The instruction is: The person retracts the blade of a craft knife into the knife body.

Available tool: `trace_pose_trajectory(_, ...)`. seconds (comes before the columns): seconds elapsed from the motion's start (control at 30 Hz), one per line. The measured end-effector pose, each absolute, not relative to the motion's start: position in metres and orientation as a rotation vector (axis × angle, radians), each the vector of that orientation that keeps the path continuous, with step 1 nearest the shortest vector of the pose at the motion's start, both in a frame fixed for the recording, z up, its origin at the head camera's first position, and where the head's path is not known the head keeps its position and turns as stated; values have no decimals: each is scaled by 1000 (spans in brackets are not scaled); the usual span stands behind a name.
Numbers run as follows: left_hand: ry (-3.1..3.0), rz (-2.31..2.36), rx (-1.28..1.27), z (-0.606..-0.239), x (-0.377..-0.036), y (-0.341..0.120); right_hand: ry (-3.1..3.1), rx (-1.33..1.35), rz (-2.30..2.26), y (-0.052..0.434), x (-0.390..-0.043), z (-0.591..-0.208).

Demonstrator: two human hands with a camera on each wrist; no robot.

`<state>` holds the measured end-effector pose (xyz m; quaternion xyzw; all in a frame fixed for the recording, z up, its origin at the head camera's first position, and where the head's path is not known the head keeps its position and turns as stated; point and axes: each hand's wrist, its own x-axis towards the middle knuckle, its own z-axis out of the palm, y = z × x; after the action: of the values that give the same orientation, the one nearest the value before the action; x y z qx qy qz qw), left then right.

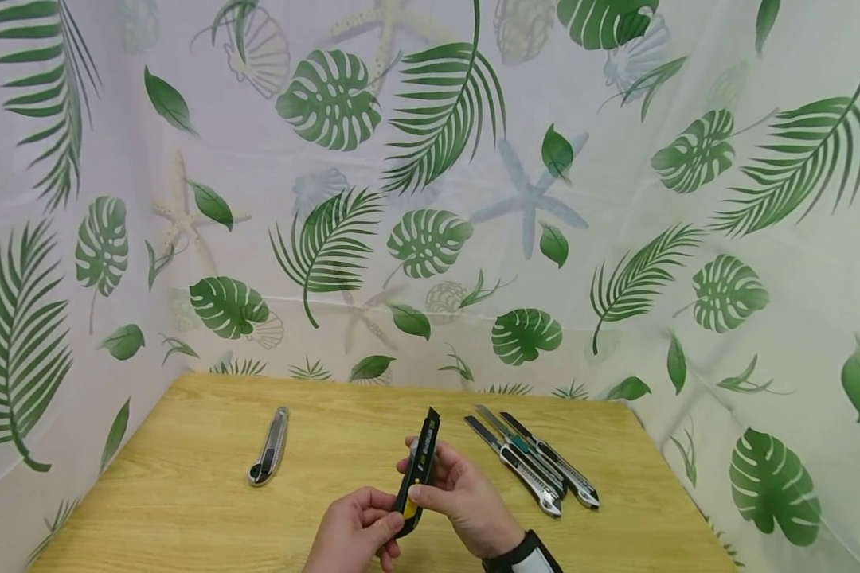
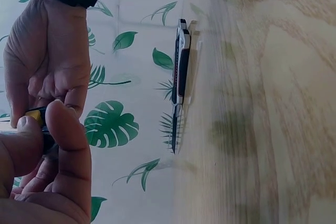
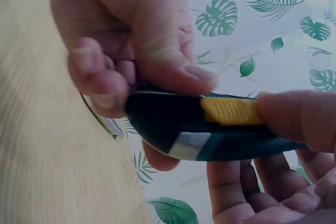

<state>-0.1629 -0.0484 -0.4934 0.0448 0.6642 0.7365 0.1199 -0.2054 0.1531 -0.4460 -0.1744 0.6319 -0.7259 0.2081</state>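
**Head view: both hands on a black utility knife, low centre of frame**

Head cam shows the left hand (image 1: 354,529) and right hand (image 1: 466,501) meeting at the bottom centre of the frame, both wrapped round a black utility knife (image 1: 417,471) w/ a yellow slider. Knife is held above the wooden table (image 1: 186,509), tilted near upright, tip pointing toward the upper part of the frame. Left hand grips the lower end, fingers curled round the body. Right hand holds the mid section from the right side, thumb lying across the front by the slider. Right wrist cam: thumb tip sits right against the yellow slider (image 3: 231,111), other fingers cupped behind the handle; a silver patch shows on the knife's butt end. Left wrist cam: a bit of yellow peeks out between the curled fingers at the left edge of frame.

On the table, right of centre: three utility knives (image 1: 533,463) lying side by side, touching or nearly so, angled w/ tips toward the upper left. Left of centre, well apart from the hands: a single grey utility knife (image 1: 269,446). Leaf-print curtain (image 1: 430,199) fills the upper frame & both sides behind the table.
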Motion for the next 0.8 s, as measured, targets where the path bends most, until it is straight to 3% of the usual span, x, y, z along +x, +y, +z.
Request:
trace_pose_trajectory(0.47,2425,1877,148,-491,-169,-64,1839,-222,-2141,150,-204,-460)
trace_pose_trajectory(0.8,3461,1210,655,-496,-159,-48,1846,-159,-2189,141,-201,-473)
